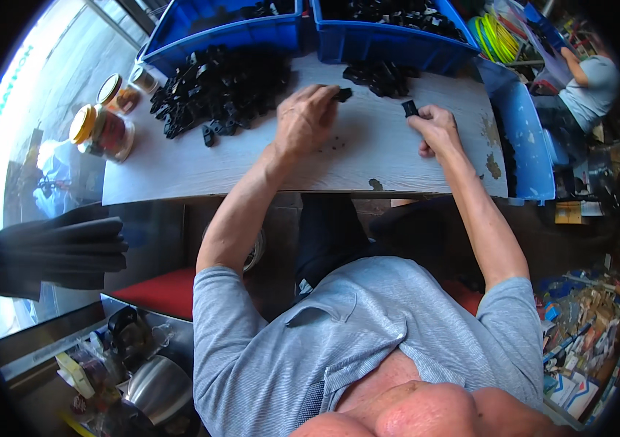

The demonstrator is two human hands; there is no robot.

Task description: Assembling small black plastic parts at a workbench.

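Note:
Over the middle of the white table (368, 164), my left hand (306, 116) is closed on a small black plastic part (343, 95), which sticks out past the fingertips. To its right, my right hand (435, 131) pinches another small black part (410, 108) between thumb and forefinger. The two parts are apart. A large heap of black parts (215, 91) lies left of my left hand, with a few loose pieces at its near edge. A smaller pile of black parts (381, 78) lies beyond and between my hands.
Two blue bins (397, 40) with black parts stand along the table's far side. Jars, one yellow-lidded (102, 132), stand at the left edge. A blue crate (532, 153) adjoins the right edge. Another person (590, 91) sits at far right. A metal kettle (158, 390) is low left.

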